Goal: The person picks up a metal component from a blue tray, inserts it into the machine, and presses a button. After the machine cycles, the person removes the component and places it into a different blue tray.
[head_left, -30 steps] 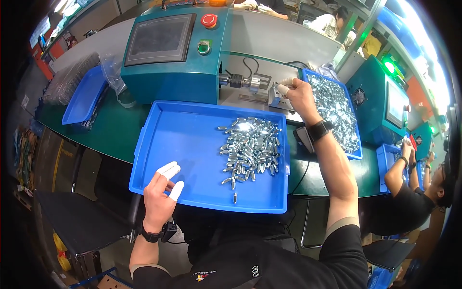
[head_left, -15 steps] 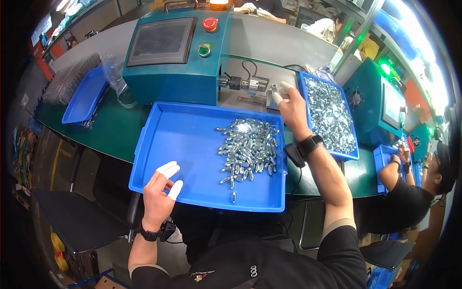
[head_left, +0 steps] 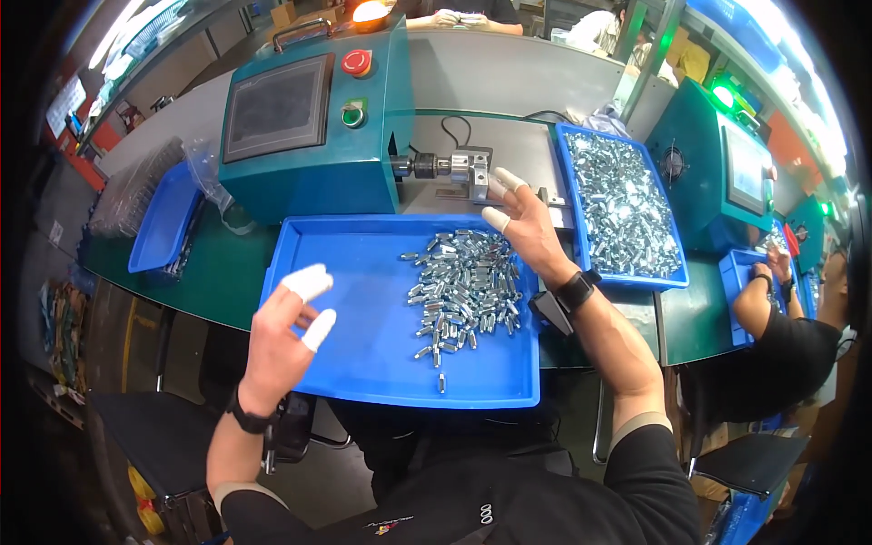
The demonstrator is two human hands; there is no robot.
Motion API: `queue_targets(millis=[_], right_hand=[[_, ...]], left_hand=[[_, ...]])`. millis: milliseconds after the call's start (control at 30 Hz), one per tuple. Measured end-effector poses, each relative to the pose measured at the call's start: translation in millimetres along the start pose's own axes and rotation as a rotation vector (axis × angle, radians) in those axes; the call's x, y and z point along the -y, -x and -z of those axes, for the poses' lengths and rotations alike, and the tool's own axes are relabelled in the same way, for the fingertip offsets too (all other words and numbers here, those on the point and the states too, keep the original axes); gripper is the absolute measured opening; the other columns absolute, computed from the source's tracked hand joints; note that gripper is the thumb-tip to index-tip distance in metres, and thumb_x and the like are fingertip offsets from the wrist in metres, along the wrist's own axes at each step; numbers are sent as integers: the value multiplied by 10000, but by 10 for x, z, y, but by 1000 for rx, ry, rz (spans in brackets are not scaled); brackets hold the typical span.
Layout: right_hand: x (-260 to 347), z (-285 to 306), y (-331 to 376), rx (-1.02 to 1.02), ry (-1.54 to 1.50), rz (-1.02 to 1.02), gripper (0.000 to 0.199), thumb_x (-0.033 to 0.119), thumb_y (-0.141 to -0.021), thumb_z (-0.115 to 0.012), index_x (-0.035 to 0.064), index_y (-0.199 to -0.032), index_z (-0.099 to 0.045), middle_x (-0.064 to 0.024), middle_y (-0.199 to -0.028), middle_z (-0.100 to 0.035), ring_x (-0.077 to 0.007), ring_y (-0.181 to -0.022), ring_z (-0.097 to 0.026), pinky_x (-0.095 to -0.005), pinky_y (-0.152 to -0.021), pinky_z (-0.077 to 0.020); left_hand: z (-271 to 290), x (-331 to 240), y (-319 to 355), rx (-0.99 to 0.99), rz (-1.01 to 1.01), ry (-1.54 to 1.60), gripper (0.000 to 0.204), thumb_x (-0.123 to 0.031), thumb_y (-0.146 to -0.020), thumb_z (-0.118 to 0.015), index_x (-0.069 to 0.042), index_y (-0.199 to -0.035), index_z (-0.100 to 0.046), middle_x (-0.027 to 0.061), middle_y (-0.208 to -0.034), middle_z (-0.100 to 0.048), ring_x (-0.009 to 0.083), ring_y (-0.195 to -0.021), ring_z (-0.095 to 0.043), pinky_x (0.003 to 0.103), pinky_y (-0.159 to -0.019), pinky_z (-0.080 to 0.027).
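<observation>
While the left hand (head_left: 277, 350) hovers loose-fingered and unfilled over the eight o'clock corner of the blue tray (head_left: 363, 350), the right hand (head_left: 536, 241), fingers parted around nothing visible, sits beside the spindle (head_left: 464, 173) at one o'clock. Metal pieces (head_left: 468, 282) lie toward the tray's three o'clock. Tending the spindle seems the step in hand; the next move calls for clear fingertips.

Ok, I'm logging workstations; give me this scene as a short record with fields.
Near blue tray: small metal pieces, heaped toward the right
Right blue tray: covered in similar pieces
Teal machine: dark screen, red button, green button
Left hand: open, at the near tray's left end
Right hand: open, close to the metal cylinder
</observation>
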State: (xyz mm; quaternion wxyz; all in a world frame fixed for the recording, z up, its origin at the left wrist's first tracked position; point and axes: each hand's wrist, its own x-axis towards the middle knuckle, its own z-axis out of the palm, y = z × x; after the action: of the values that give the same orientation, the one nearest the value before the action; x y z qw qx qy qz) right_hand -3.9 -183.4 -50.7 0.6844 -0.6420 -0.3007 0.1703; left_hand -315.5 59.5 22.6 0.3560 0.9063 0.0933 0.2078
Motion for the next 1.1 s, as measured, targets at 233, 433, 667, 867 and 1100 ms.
queue_targets(millis=[233,433,667,867,1100], right_hand=[[-89,45,29,44,34,57,797,82,-1011,-738,-34,-1676,-315,-210,-1674,-475,-308,-1526,-497,-408,-1223,-445],[-99,78,47,13,25,72,785,91,-999,-755,-23,-1665,-356,-209,-1668,-483,-314,-1542,-481,-421,-1204,-467],[-53,131,32,15,50,57,780,108,-984,-774,-15,-1651,-390,-215,-1646,-511,-309,-1540,-488,-430,-1193,-477],[-73,83,33,20,81,74,767,123,-986,-774,2,-1648,-406,-213,-1612,-551,-302,-1498,-535,-420,-1169,-499],[-43,75,49,18,39,86,754,104,-988,-765,-2,-1645,-409,-214,-1599,-563,-286,-1478,-552,-406,-1153,-512]], left_hand=[[-111,-153,-1237,-75,-324,-341,529,-71,-877,-841,-61,-1386,-695,153,-1505,-644,226,-813,-737,332,-743,-610],[-228,-154,-1652,-93,-320,-508,583,-151,-878,-868,-63,-1421,-673,156,-1515,-636,218,-760,-727,341,-721,-603],[-250,-167,-1780,-97,-276,-463,573,-135,-896,-860,-37,-1425,-666,159,-1527,-632,188,-636,-683,329,-676,-599],[-296,-128,-1522,-103,-287,-390,562,-73,-894,-849,-25,-1424,-666,158,-1521,-642,157,-651,-687,294,-677,-599],[-83,195,-729,81,-36,-201,549,-39,-946,-791,-16,-1473,-637,111,-1470,-669,95,-745,-630,262,-724,-566]])
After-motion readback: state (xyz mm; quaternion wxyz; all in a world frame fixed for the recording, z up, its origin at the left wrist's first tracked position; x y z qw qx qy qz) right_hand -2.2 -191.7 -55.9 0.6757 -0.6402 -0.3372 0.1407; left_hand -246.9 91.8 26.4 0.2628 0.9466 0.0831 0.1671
